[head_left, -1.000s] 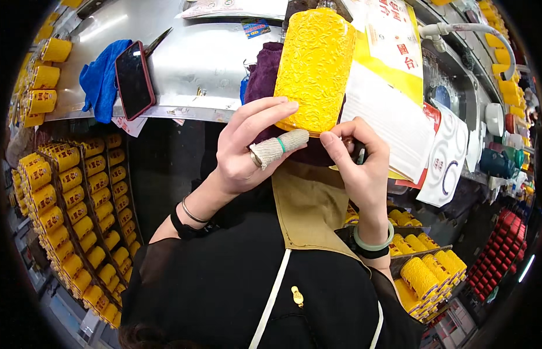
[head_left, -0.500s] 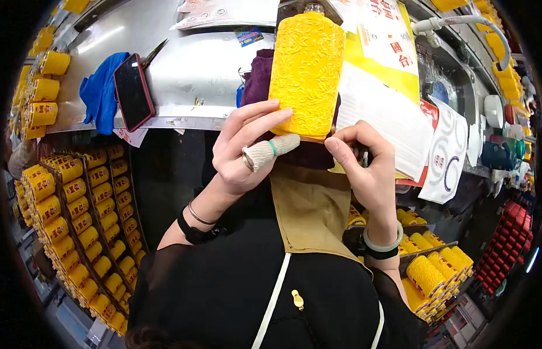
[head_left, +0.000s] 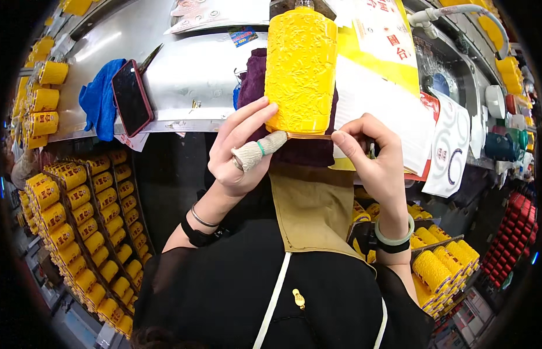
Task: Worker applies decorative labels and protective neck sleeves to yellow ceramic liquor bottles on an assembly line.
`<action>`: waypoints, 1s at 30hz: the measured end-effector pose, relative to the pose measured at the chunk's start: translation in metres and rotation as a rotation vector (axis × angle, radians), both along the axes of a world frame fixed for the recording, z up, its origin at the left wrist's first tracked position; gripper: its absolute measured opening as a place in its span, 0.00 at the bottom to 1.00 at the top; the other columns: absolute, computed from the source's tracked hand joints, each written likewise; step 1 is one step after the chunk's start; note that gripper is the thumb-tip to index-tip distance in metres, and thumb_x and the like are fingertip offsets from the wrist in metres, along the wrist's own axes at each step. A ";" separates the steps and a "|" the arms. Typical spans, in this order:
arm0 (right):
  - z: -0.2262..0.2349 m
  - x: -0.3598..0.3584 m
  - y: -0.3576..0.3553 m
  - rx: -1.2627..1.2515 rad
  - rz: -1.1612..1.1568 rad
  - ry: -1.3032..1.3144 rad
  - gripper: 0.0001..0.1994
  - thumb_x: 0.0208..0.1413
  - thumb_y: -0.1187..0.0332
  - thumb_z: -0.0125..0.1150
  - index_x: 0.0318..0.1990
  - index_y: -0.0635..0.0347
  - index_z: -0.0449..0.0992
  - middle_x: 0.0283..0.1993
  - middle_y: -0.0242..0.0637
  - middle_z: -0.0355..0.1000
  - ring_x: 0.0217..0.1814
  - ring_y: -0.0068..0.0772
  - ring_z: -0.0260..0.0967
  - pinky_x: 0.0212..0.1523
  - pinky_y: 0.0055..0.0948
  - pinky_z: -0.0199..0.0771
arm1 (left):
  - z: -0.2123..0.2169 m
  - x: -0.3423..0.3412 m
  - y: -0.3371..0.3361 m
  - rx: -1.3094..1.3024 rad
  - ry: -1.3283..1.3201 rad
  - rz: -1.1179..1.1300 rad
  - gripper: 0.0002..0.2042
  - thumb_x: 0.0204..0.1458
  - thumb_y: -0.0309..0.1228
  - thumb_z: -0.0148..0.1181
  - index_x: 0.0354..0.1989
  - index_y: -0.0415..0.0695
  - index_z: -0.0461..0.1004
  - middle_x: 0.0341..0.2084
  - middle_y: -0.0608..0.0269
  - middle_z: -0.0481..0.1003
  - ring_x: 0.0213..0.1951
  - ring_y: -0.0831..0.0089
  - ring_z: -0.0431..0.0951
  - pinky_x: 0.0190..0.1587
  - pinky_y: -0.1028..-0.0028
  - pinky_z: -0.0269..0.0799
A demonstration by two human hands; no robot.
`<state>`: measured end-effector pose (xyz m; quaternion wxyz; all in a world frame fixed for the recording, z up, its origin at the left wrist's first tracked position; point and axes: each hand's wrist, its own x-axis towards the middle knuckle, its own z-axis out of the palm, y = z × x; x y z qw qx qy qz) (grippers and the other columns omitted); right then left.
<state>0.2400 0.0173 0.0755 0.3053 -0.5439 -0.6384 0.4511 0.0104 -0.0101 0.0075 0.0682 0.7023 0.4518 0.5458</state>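
A yellow embossed bottle (head_left: pixel 302 70) lies with its clear neck pointing away from me, on a dark purple cloth (head_left: pixel 253 78). My left hand (head_left: pixel 239 151) grips its lower left corner, fingers against the side. A knitted cover with a green band sits on one digit, pressed at the base edge. From there a thin brownish strip (head_left: pixel 310 136) runs along the base to the right. My right hand (head_left: pixel 373 154) is closed, pinching the strip's far end between thumb and forefinger beyond the bottle's right corner.
A phone (head_left: pixel 132 98) and a blue cloth (head_left: pixel 98 99) lie left on the metal bench (head_left: pixel 183 75). White sheets (head_left: pixel 378 107) and printed bags are on the right. Racks of yellow bottles (head_left: pixel 79 215) stand lower left; more yellow bottles (head_left: pixel 431 270) sit lower right.
The strip now shows stretched along the bottle's base. My right hand has moved slightly right, away from the bottle. The bottle and my left hand appear shifted slightly left.
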 end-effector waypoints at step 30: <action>-0.004 -0.001 0.000 -0.007 -0.008 -0.006 0.07 0.57 0.70 0.71 0.34 0.66 0.81 0.27 0.32 0.74 0.28 0.20 0.66 0.33 0.24 0.68 | -0.003 0.003 0.006 0.046 -0.007 -0.027 0.12 0.39 0.17 0.75 0.34 0.44 0.87 0.49 0.49 0.82 0.53 0.48 0.82 0.54 0.61 0.82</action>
